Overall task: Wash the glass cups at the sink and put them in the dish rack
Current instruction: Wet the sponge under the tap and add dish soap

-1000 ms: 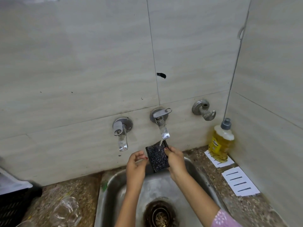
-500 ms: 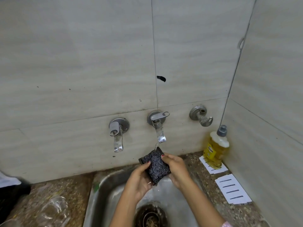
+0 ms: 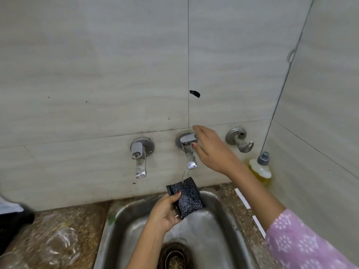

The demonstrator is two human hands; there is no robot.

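the glass cups (image 3: pixel 60 247) lie blurred on the speckled counter (image 3: pixel 83 216) at the near left, just beside the sink (image 3: pixel 120 230), and neither hand touches them. clear and smooth, they would likely be stiff, breakable and slick once wet and soapy, so a full wrap round the body looks safer than a pinch at the rim; how many there are i cannot tell. over the basin the left hand (image 3: pixel 165 214) holds a dark scrub pad (image 3: pixel 187 197), thumb across its face and fingers curled behind, under a thin stream from the middle tap (image 3: pixel 191 162). the pad looks soft and light. the right hand (image 3: pixel 211 150) reaches to that tap's lever (image 3: pixel 187 137), fingers nearly straight above it and thumb below, holding nothing; whether it touches the lever is unclear. a yellow soap bottle (image 3: pixel 260 169) stands at the far right. a dark crate-like shape (image 3: pixel 13 220) at the left edge may be the rack.
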